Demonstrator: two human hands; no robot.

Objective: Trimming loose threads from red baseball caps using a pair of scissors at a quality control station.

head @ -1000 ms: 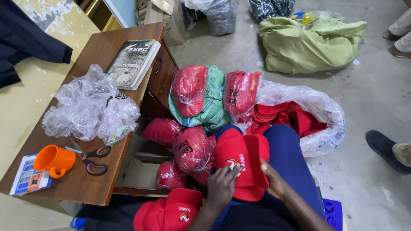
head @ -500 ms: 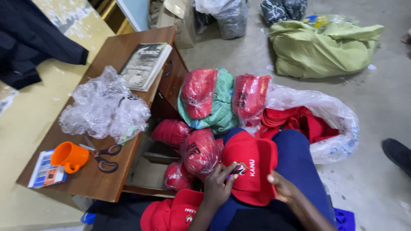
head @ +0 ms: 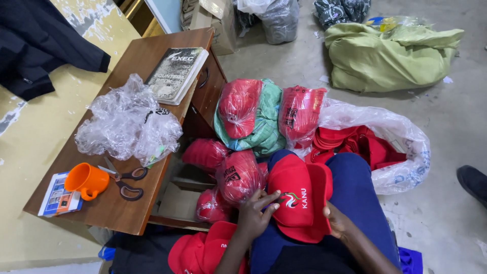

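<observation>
2 hands, left hand [head: 256,215] and right hand [head: 337,223], grip red cap [head: 299,203] with closed fingers.

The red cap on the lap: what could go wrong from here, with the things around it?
The red cap rests on the knee, held only at its edges by the left hand and right hand; it may slide to the dusty floor. The scissors lie with one handle at the desk edge, above an open box, and could be knocked off.
</observation>
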